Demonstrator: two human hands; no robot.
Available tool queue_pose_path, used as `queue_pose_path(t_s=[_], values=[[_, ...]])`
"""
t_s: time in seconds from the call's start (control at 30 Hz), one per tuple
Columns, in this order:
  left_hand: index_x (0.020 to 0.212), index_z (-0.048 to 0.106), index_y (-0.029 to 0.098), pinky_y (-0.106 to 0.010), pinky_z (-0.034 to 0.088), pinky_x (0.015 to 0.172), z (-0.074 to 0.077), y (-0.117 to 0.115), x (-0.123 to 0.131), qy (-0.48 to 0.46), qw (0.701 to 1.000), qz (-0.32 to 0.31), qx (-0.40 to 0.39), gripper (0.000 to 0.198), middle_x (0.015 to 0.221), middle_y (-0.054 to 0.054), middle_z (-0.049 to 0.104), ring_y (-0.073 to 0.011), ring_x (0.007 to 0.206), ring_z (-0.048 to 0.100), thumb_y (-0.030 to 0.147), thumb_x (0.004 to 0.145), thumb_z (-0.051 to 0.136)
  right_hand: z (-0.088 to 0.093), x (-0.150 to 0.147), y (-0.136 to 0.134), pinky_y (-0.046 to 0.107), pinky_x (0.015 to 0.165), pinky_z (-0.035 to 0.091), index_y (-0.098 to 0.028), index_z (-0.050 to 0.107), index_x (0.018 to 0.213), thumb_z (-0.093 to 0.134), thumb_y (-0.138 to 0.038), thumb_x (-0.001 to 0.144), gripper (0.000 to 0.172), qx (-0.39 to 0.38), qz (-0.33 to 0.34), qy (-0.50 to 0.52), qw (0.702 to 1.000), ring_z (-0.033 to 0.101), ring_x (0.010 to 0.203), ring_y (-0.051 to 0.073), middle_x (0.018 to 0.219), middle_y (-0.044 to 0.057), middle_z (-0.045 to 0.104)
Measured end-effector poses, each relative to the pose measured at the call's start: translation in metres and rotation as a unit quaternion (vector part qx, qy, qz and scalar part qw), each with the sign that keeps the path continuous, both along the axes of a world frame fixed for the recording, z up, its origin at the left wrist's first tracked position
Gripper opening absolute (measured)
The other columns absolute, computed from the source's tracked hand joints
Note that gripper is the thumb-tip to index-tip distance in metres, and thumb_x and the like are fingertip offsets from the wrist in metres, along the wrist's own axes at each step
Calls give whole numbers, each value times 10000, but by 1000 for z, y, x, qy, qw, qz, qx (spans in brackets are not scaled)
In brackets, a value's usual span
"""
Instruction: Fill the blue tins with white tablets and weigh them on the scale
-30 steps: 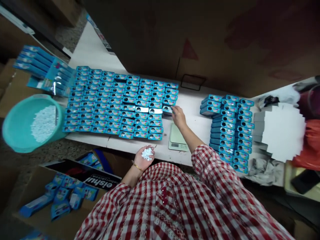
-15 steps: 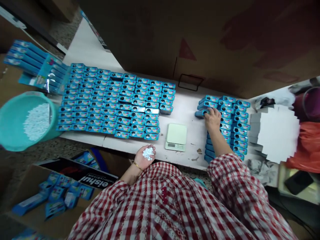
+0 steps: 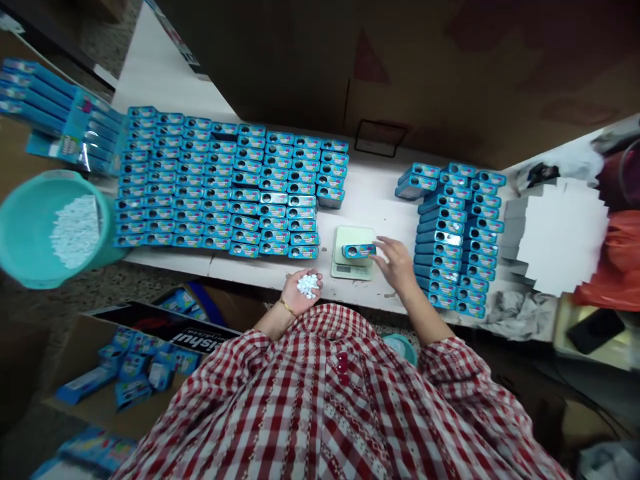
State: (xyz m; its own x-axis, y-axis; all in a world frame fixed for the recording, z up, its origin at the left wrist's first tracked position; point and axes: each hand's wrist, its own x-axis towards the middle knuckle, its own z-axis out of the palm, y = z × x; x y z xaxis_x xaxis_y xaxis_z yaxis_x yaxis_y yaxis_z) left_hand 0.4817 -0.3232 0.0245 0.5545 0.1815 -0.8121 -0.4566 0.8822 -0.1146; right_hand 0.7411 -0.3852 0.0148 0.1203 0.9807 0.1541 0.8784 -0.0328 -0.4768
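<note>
A cardboard wall (image 3: pixel 425 73) stands along the far edge of a white table (image 3: pixel 373 200). On the left part of the table lies a wide block of blue tins (image 3: pixel 220 187), set in tight rows, many showing a round window in the lid. To the right is a smaller stack of tins (image 3: pixel 457 233), several layers deep, with a pile of white cards (image 3: pixel 563 233) just beside it. A teal basin (image 3: pixel 20 253) at the table's left end holds a heap of white pellets. Below the table edge, an open carton (image 3: pixel 80 407) on the floor holds loose blue packs.

A small scale (image 3: pixel 353 267) sits at the near edge, between the block and the stack. One tin (image 3: pixel 359 251) lies flat across its platform.

The right hand (image 3: pixel 397 263) is loose and spread, its fingertips at the tin's right end; whether they touch it cannot be told. The left hand (image 3: pixel 300 293) is cupped palm up near the table edge, cradling a small heap of pellets (image 3: pixel 307 285).

The tin looks light, stiff and smooth, so it would likely slide under a nudge and shift on the platform. The surest hold is probably a pinch across its long sides, thumb against fingers, kept level. The pellets seem tiny, hard and prone to rolling; a deep cupped palm suits them, and any tilt of the hand could spill some.
</note>
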Motion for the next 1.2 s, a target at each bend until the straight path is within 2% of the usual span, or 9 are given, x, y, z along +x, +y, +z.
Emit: queue_pose_path(t_s=[0.1,0.2,0.4,0.77,0.97,1.1,1.2], values=[[743,594,121,-175,384,428,-2,0,-5,7,1000,5,2,171,704,-69,578,-110,581,531,181,794,442,-3,24,-21,405,868,450,-216,598,1023,495,-350,845,246,23,-93,57,994,563,975,218,1009,81,632],[743,592,120,-177,388,433,-4,1,-8,0,1000,12,3,170,713,-70,577,-112,589,530,183,789,441,-7,31,-33,375,814,483,-200,623,957,494,-334,842,219,12,-112,80,990,597,885,202,919,71,649],[745,589,121,-173,387,432,-5,-1,-7,-1,1000,12,3,159,717,-62,568,-107,586,521,188,788,451,-15,18,-28,356,809,488,-184,622,973,509,-304,832,217,12,-96,99,990,601,885,195,927,80,650],[752,589,121,-175,390,425,-3,0,-7,8,1000,19,4,178,724,-68,576,-106,583,528,190,804,434,-48,8,-8,388,832,480,-187,479,1189,598,-349,745,487,-44,-48,204,977,548,1014,215,1127,108,569],[758,592,120,-181,391,419,-3,0,-8,18,1000,24,5,192,716,-74,579,-110,582,531,192,812,422,-44,4,-5,390,840,479,-215,412,1238,629,-378,712,592,-44,-43,214,975,508,1069,228,1205,107,496],[751,589,120,-179,388,423,-3,1,-7,1,1000,25,-1,188,726,-76,578,-111,589,526,192,807,425,-44,5,-4,384,846,476,-212,405,1239,629,-369,709,596,-55,-39,222,973,504,1082,224,1205,105,496],[750,590,121,-168,370,422,4,8,-7,-11,999,49,10,190,720,-71,570,-103,583,513,198,811,428,-44,4,0,384,843,475,-204,415,1224,606,-363,721,561,-67,-22,235,969,510,1089,226,1213,107,505]])
